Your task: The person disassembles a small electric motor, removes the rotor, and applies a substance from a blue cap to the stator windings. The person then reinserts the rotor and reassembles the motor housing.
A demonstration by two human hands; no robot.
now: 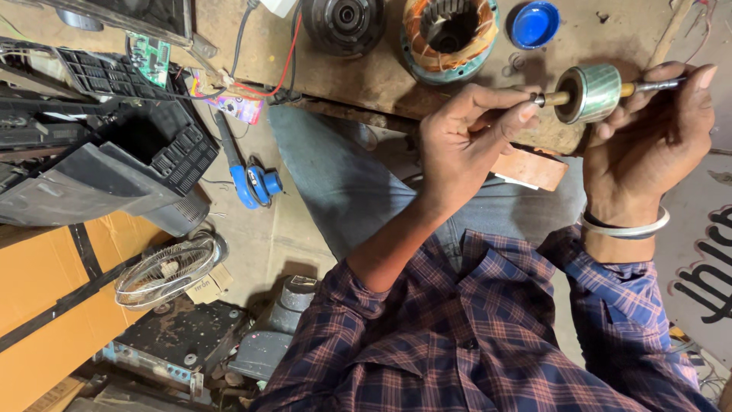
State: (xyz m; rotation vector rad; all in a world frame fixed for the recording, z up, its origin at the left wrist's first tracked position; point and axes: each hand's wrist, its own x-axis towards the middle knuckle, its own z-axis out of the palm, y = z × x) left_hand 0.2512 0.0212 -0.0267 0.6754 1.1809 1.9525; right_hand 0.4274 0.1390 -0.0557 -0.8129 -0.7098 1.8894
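Holding a shiny silver metal motor rotor (593, 92) with a thin shaft through it, we keep it up over the worn brown wooden workbench (366, 76), near its front edge. Our right hand (662, 141) wraps around the right side of the rotor, and its fingers close on the shaft end that sticks out to the right. Our left hand (467, 141) pinches the small tip of the shaft on the left side, with the thumb and first finger pressed together on it. The rotor lies sideways between the two hands.

We wear a silver bangle (624, 226) on the right wrist and a blue and red checked shirt (488, 336).

On the bench behind the rotor sits a round motor winding with orange copper wire (450, 34). Just to its right lies a small blue plastic cap (534, 24). To its left rests a dark round metal motor part (343, 23).

Down on the floor, to the left, we see a blue hand tool (252, 179) near our grey trouser leg (343, 183). Farther left are black plastic grille covers (122, 145), a green circuit board (149, 57) and a small white wire fan guard (164, 271). A big orange cardboard box (53, 305) fills the lower left corner.
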